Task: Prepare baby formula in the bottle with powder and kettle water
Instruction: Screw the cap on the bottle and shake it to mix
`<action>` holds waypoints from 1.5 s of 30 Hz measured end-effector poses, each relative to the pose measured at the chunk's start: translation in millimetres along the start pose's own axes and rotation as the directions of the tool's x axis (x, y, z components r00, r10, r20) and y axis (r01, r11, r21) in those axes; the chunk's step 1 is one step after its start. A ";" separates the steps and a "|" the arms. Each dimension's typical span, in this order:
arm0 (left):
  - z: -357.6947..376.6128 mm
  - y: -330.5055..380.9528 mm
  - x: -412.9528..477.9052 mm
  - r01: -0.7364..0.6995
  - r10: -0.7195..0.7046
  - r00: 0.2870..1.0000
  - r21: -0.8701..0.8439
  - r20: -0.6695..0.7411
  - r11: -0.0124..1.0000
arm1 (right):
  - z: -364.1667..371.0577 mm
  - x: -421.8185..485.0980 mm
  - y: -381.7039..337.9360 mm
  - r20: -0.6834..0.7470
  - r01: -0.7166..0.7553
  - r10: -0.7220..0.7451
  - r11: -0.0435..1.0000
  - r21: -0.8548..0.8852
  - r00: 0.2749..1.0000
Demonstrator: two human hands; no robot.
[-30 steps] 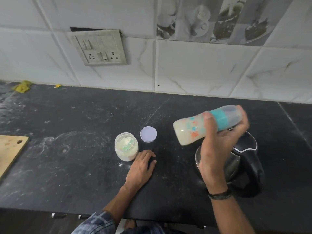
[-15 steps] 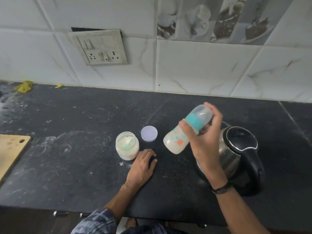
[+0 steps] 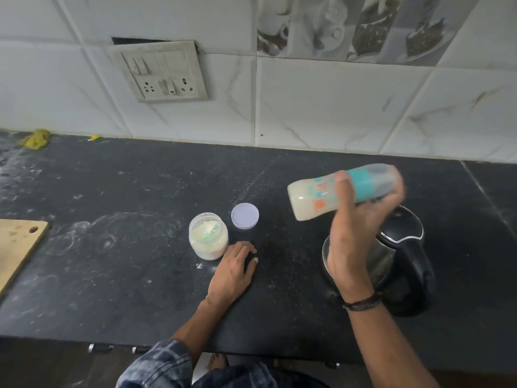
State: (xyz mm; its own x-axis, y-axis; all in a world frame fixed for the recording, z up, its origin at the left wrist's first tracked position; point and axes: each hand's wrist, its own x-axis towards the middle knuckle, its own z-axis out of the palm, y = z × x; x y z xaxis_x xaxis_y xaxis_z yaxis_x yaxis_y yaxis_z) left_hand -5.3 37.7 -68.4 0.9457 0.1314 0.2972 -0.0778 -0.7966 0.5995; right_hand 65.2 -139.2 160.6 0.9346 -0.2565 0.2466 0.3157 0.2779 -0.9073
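Note:
My right hand (image 3: 355, 233) grips the baby bottle (image 3: 316, 197) in the air above the kettle (image 3: 402, 256). The bottle lies almost on its side, capped, with a teal ring and milky liquid inside; it looks motion-blurred. An open powder jar (image 3: 208, 239) stands on the dark counter (image 3: 112, 275), holding white powder and a pale green scoop. Its lilac lid (image 3: 245, 219) lies just behind and to the right. My left hand (image 3: 235, 270) rests flat on the counter right beside the jar, holding nothing.
A wooden cutting board (image 3: 16, 247) sits at the left edge. A switch and socket panel (image 3: 159, 71) hangs on the tiled wall. A yellow rag (image 3: 36, 138) lies at the far back left. Powder dust streaks the counter.
The bottle swung from nearly horizontal down to a tilted upright pose and back to nearly horizontal, a shaking motion. My left hand, the jar, lid and kettle stayed put.

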 end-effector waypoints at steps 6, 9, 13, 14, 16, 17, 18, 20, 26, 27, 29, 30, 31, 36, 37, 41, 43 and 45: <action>-1.3 0.5 -0.5 0.003 -0.003 1.000 -0.004 0.008 1.000 | -2.6 -2.2 -0.9 0.076 -0.039 0.040 0.999 -0.005 0.996; -1.1 1.3 0.1 0.010 -0.010 1.000 -0.005 -0.001 1.000 | -3.4 9.2 -2.7 -0.063 -0.013 0.019 0.995 0.098 0.998; -3.0 0.7 -0.8 -0.005 0.005 1.000 -0.009 -0.002 1.000 | -6.1 -1.2 2.2 0.206 -0.025 0.050 0.992 -0.126 0.977; -2.8 0.9 -0.9 -0.004 0.004 1.000 -0.010 0.001 1.000 | -6.9 -1.7 1.4 0.172 -0.010 0.027 0.995 -0.100 0.985; -1.7 1.2 -0.7 0.002 -0.002 1.000 -0.009 0.000 1.000 | -5.6 2.0 -2.1 -0.001 0.012 -0.012 0.999 0.036 1.000; -1.3 1.3 -0.4 0.007 -0.007 1.000 -0.008 -0.002 1.000 | -4.6 3.8 -2.5 -0.058 0.015 -0.011 0.997 0.078 0.998; -1.4 1.2 -0.3 0.011 -0.011 1.000 -0.006 0.001 1.000 | -3.3 4.8 -2.1 -0.051 0.010 -0.007 0.998 0.070 0.999; -2.0 0.2 -0.6 0.012 -0.012 1.000 -0.005 0.011 1.000 | -3.0 1.2 3.3 0.160 -0.006 0.021 0.996 -0.093 0.987; -2.3 2.5 -0.5 0.004 -0.004 1.000 -0.008 0.001 1.000 | -6.0 4.8 -9.1 -0.067 0.079 -0.072 0.992 0.103 0.995; -2.1 2.4 -0.3 0.004 -0.004 1.000 -0.007 0.001 1.000 | -4.8 6.0 -8.8 -0.116 0.075 -0.061 0.990 0.119 0.991; -1.9 0.2 -0.8 0.009 -0.009 1.000 -0.007 0.014 1.000 | -2.9 3.1 -1.7 0.033 0.046 -0.046 0.999 -0.015 0.998; -2.1 -0.8 -1.3 0.014 -0.014 1.000 -0.006 0.020 1.000 | -3.3 -0.4 1.8 0.155 0.019 -0.004 0.995 -0.096 0.988; -2.3 -1.3 -1.8 0.017 -0.017 1.000 -0.005 0.025 1.000 | -4.6 -3.3 2.9 0.210 -0.006 0.034 0.991 -0.134 0.977; -0.4 -0.2 -0.7 0.014 -0.014 1.000 -0.004 0.021 1.000 | -3.8 11.4 -7.5 -0.087 0.036 -0.026 0.992 0.118 0.996; -0.1 -0.7 -0.4 0.012 -0.012 1.000 -0.002 0.022 1.000 | -2.6 12.7 -5.4 -0.077 0.041 -0.035 0.996 0.081 0.996; -1.1 -1.8 -1.4 0.008 -0.008 1.000 0.000 0.025 1.000 | -1.4 2.0 -0.9 0.235 0.005 0.034 0.986 -0.166 0.971; -0.7 -1.3 -1.2 0.005 -0.005 1.000 -0.003 0.021 1.000 | -3.1 5.7 -4.5 0.105 0.028 -0.023 0.999 -0.045 0.994; 0.1 -1.2 -0.4 0.009 -0.009 1.000 0.000 0.016 1.000 | -0.1 10.3 -7.0 -0.071 0.052 -0.046 0.995 0.086 0.996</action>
State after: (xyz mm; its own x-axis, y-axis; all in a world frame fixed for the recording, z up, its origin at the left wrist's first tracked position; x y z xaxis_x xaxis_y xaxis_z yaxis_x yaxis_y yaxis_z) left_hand -5.5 38.5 -69.3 0.9514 0.1290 0.2796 -0.0692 -0.7954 0.6022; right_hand 72.5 -143.9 169.4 0.9052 -0.3338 0.2631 0.3765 0.3428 -0.8607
